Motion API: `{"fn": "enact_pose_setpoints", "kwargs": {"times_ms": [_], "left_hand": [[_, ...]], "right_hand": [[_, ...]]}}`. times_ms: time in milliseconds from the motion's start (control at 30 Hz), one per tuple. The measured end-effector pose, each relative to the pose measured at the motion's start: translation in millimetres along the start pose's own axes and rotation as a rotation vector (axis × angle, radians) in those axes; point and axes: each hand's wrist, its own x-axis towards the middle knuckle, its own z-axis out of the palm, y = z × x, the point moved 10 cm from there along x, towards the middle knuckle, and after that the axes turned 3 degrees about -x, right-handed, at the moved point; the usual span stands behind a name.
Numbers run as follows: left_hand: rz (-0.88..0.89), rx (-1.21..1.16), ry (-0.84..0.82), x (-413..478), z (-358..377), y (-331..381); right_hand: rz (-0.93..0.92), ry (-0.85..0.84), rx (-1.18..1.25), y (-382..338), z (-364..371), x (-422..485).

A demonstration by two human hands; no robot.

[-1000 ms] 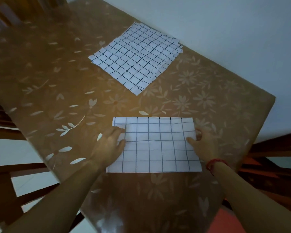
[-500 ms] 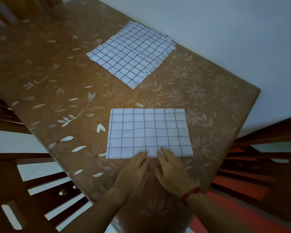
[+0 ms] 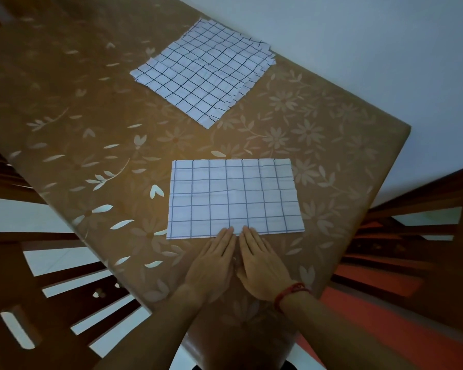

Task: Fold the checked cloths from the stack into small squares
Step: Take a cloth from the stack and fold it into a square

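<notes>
A white cloth with a dark check [image 3: 234, 196] lies flat as a wide rectangle near the table's front edge. My left hand [image 3: 214, 263] and my right hand [image 3: 262, 265] lie side by side with straight fingers, their fingertips pressing the middle of the cloth's near edge. A red cord circles my right wrist. Farther back on the table rests the stack of checked cloths [image 3: 203, 69], turned at an angle, its layers slightly fanned at the right side.
The table [image 3: 91, 156] wears a brown floral cover under clear plastic. Its corner points toward the white wall at the right. Dark wooden chairs [image 3: 412, 236] stand at the right and at the lower left, over a pale floor.
Both hands left the cloth's left and right sides and came together at the middle of its near edge, then flattened there. The view shifted slightly.
</notes>
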Motion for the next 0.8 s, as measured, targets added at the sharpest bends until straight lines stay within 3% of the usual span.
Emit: {"fn": "enact_pose_setpoints", "kwargs": {"times_ms": [433, 800], "left_hand": [[-0.153, 0.006, -0.073, -21.1, 12.4, -39.7], [-0.319, 0.010, -0.069, -48.3, 7.6, -85.1]], "right_hand": [[-0.078, -0.059, -0.035, -37.8, 18.5, 15.5], [0.025, -0.044, -0.011, -2.2, 11.7, -1.3]]}}
